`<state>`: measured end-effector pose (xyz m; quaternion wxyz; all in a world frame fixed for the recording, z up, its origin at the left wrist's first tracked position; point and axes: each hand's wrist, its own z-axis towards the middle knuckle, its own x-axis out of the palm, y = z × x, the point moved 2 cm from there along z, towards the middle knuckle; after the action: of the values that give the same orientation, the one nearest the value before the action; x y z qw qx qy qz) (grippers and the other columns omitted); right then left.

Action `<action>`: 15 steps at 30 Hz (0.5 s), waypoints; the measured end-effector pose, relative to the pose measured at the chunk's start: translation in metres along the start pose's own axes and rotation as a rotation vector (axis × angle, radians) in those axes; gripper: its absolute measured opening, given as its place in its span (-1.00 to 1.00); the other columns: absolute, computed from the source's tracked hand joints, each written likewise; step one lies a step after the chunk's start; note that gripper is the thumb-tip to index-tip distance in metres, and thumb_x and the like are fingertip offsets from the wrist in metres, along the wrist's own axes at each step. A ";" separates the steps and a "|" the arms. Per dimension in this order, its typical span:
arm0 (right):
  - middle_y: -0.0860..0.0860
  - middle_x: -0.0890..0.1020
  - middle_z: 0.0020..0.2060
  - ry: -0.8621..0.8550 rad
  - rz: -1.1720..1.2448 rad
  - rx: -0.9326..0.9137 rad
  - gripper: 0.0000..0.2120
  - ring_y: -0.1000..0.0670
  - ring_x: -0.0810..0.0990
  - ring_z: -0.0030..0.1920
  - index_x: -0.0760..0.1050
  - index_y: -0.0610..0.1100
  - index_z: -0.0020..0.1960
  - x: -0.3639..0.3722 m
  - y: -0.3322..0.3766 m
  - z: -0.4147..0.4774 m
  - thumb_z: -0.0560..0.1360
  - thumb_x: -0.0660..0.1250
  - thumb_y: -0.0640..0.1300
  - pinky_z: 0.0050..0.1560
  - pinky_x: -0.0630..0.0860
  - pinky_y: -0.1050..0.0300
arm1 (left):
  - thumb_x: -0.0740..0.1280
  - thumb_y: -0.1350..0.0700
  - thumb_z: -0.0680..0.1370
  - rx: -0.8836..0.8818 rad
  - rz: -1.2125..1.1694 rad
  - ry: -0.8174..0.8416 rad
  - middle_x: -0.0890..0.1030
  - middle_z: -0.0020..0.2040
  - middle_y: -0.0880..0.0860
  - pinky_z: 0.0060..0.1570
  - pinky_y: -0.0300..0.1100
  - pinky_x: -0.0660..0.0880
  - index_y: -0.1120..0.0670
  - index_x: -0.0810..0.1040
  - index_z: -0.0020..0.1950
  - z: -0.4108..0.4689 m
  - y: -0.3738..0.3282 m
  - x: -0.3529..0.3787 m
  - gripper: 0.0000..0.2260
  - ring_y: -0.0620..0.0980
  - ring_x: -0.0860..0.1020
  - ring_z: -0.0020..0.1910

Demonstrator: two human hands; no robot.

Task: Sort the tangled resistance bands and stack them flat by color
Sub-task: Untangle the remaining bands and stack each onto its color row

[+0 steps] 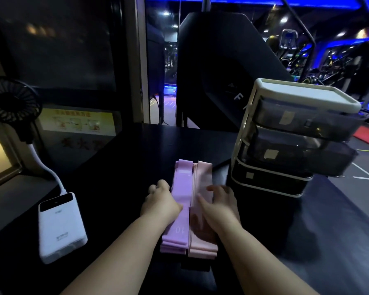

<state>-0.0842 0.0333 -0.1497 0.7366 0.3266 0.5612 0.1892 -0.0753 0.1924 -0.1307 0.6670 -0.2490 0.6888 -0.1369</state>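
Bands (179, 228) were found laid flat on the desk (126, 167) in two touching stacks, lilac stack (180, 188) left, pink stack (203, 177) right. The left hand (160, 202) was curled round the lilac stack's outer edge, thumb on top; the right hand (219, 205) was laid flat, fingers extended, on the pink stack. Material was judged light, limp and elastic; support across both long edges was advised.

Purple band stack (180, 201) flat, lengthwise, touching pink band stack (202, 209) on its right.
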 end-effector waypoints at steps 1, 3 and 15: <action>-0.08 0.51 0.19 -0.006 0.014 0.062 -0.69 -0.12 0.50 0.21 0.55 -0.01 0.18 -0.004 -0.001 0.002 0.49 0.32 0.08 0.21 0.38 0.16 | 0.39 0.05 0.49 0.063 0.007 -0.039 0.32 0.35 0.06 0.19 -0.09 0.38 0.00 0.30 0.36 -0.002 -0.004 0.001 -0.52 0.14 0.40 0.30; -0.16 0.61 0.08 0.037 -0.031 0.115 -0.79 -0.17 0.55 0.13 0.58 -0.08 0.05 -0.012 0.000 0.009 0.51 0.28 0.00 0.02 0.43 0.14 | 0.33 0.08 0.53 0.234 0.035 -0.069 0.28 0.42 -0.03 0.31 -0.11 0.28 -0.08 0.32 0.41 -0.003 -0.013 0.006 -0.54 0.08 0.28 0.38; -0.01 0.49 -0.07 0.326 -0.042 0.254 -0.84 0.03 0.45 -0.08 0.42 -0.06 -0.15 -0.023 0.017 0.030 0.49 0.39 -0.06 -0.36 0.33 0.33 | 0.11 -0.03 0.63 0.368 0.218 0.236 0.03 0.59 -0.13 0.52 -0.01 -0.10 -0.13 0.08 0.57 -0.005 -0.019 0.032 -0.50 -0.06 -0.07 0.57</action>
<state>-0.0607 0.0224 -0.1175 0.5927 0.3701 0.6990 0.1521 -0.0769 0.1589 -0.1476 0.6267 -0.0298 0.7483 -0.2155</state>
